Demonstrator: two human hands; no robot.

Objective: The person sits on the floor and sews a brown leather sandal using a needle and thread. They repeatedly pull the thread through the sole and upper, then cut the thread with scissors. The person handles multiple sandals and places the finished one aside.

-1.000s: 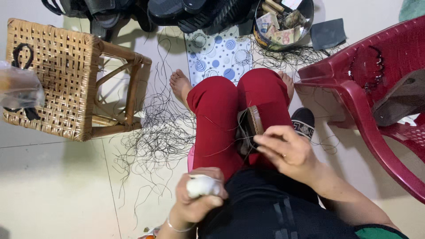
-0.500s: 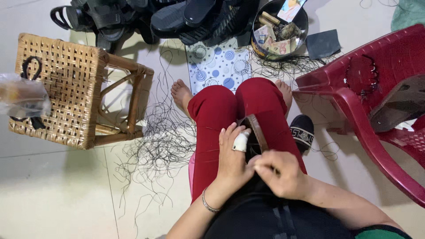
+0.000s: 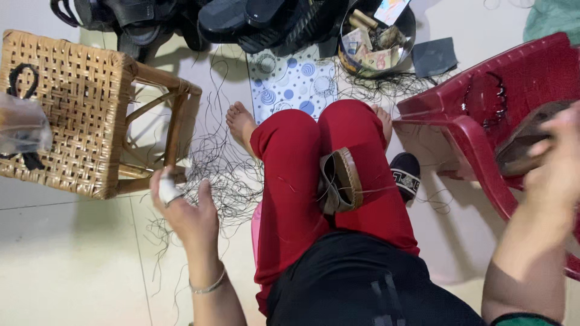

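A brown shoe with a tan stitched edge (image 3: 341, 181) rests on my lap, across my red trousers (image 3: 290, 181). Neither hand touches it. My left hand (image 3: 184, 211), one finger wrapped in white tape, is stretched out to the left over a tangle of black threads (image 3: 220, 172) on the floor. Its fingers are apart and nothing solid shows in it. My right hand (image 3: 559, 160) is raised at the far right, blurred, over a brown piece (image 3: 519, 145) on the red plastic chair (image 3: 477, 121). Its grip cannot be made out.
A wicker stool (image 3: 72, 108) stands at the left with a clear plastic bag (image 3: 21, 127) on it. Black sandals (image 3: 254, 21) pile at the top beside a metal bowl of odds and ends (image 3: 377, 36). A dotted mat (image 3: 293, 81) and a black slipper (image 3: 405, 172) lie near my feet.
Both hands have left the shoe on my lap. The left swung out leftward over the threads, and the right swung up to the right by the chair.
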